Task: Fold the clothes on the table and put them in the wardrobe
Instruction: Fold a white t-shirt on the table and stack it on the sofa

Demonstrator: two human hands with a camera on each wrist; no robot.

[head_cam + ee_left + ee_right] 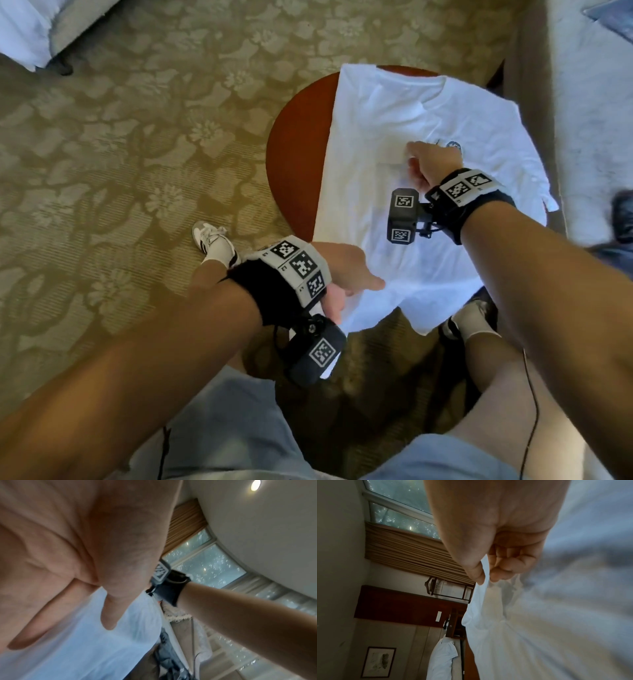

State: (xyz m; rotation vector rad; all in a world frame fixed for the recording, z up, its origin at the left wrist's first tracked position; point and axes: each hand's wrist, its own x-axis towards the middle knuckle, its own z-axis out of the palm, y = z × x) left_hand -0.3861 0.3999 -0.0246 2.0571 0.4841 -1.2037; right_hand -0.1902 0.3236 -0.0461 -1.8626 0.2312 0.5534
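A white T-shirt [394, 113] lies spread over a round red-brown table [298, 137], its hem hanging off the near edge. My left hand [346, 284] grips the near hem, thumb on top and fingers under the cloth. In the left wrist view the thumb [109, 615] lies over the white fabric [85, 649]. My right hand [421, 161] is over the shirt's middle, next to a small blue print. The right wrist view shows its thumb and forefinger [485, 577] pinching a fold of the shirt [513, 635].
Patterned carpet [137, 137] surrounds the table. A pale upholstered seat [589, 102] stands close on the right, with a dark garment [621, 219] at its edge. A bed corner [24, 31] is at far left. My feet in white sneakers [209, 236] stand by the table.
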